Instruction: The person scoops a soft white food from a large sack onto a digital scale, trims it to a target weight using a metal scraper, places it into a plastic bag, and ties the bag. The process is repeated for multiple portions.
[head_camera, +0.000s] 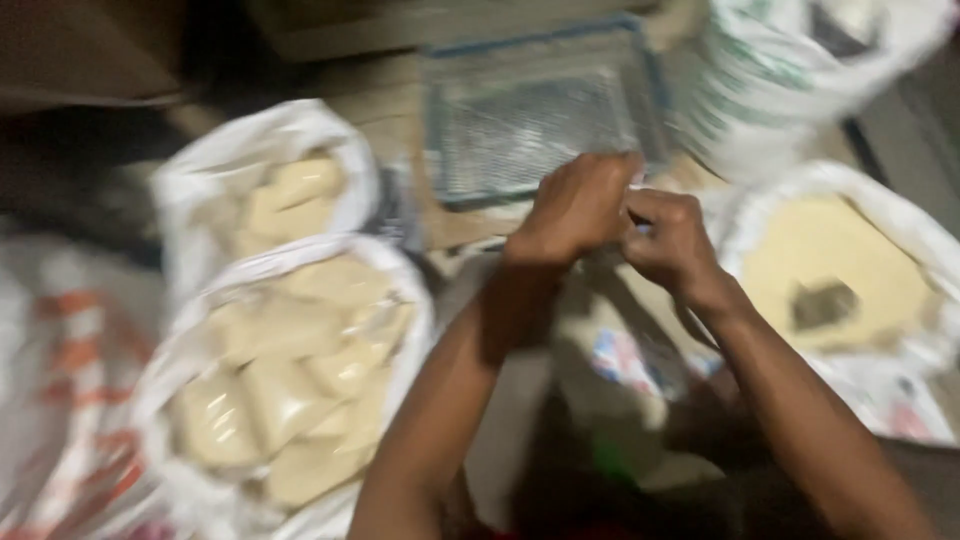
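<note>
The picture is blurred by motion, so fine detail is hard to read. Both hands meet in the middle of the view, knuckles up and touching each other. The left hand (575, 205) is curled tight, and a thin sliver of something pale and clear shows at its fingertips; the right hand (672, 240) is also clenched, pinching the same pale bit where the two hands join. It looks like the edge of a plastic bag (625, 350), whose clear body with a coloured printed patch hangs just below the hands, between the forearms, though the blur keeps me from being sure what exactly is pinched.

Just beyond the hands lies a flat metal mesh tray (540, 120) with a blue rim. To the left sit two open white sacks: the nearer, larger sack (290, 380) is filled with clear packets of pale beige stuff, and the smaller sack (265, 195) behind it holds the same kind of packets. At the right edge an open white sack (830, 265) holds loose yellowish powder with a dark scoop-like thing (822, 303) lying on top. A rolled-down white sack with green print (790, 70) stands at the top right corner, and a striped red and white sack (70, 380) fills the far left edge
</note>
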